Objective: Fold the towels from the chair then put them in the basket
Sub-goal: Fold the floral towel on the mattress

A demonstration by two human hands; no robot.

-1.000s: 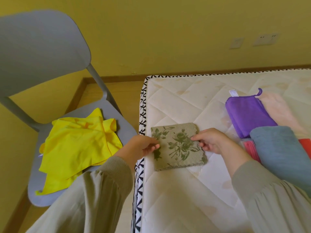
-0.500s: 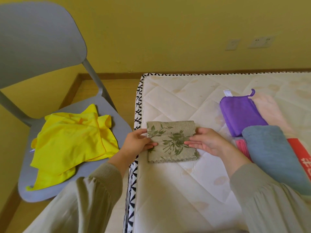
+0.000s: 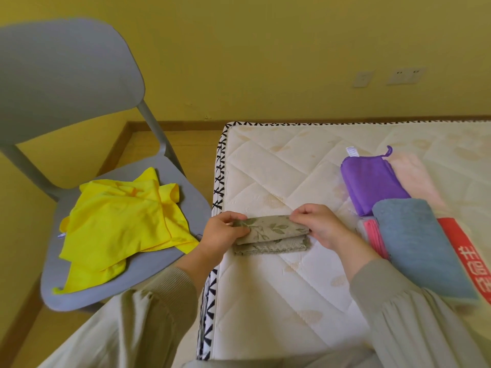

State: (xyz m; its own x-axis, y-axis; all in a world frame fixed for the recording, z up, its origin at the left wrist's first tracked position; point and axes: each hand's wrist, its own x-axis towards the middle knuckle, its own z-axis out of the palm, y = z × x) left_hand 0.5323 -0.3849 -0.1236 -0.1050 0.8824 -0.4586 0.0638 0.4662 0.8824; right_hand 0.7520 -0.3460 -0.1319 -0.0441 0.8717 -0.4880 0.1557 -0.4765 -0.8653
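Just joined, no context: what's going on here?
A person is folding a floral towel on the mattress. The left hand and right hand each pinch an end of its doubled-over top layer. A yellow towel lies crumpled on the chair, not yet folded. A purple towel and a blue towel lie folded at the right.

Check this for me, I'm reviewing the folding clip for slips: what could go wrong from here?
1. The left hand and right hand pinch only the upper layer's ends of the floral towel; once released, the fold may spring open or sit skewed.
2. That towel lies close to the left edge of the mattress, so a nudge leftward could tip it off.
3. The yellow towel reaches the front rim of the chair and might slide to the floor.
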